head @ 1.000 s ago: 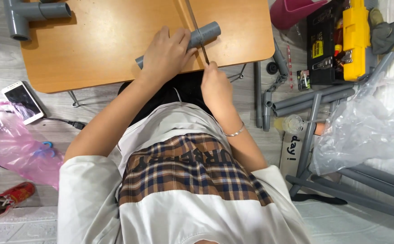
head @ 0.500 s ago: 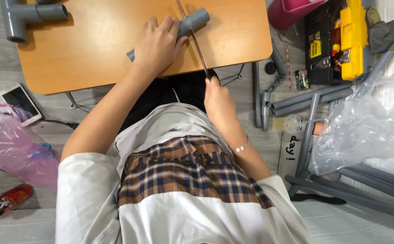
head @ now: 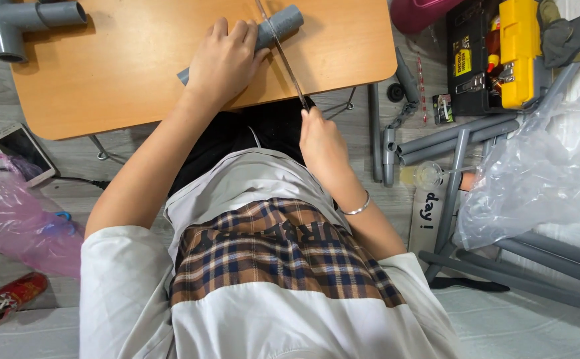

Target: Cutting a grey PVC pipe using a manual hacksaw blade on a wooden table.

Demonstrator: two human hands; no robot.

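Near the frame's top centre our left hand (head: 223,63) clamps the grey pipe (head: 280,23), lying diagonally, while our right hand (head: 320,136) grips the saw (head: 283,56) crossing it.

We see the right hand (head: 321,136) draw back toward the body, pulling the saw blade (head: 283,53) across the grey pipe (head: 273,26). The left hand (head: 223,63) shifts up the counter (head: 117,73) with the pipe.

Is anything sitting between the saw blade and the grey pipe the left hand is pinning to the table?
Nothing visible: the saw blade lies straight across the grey pipe, just right of the left hand gripping it. The right hand holds the handle off the table edge.
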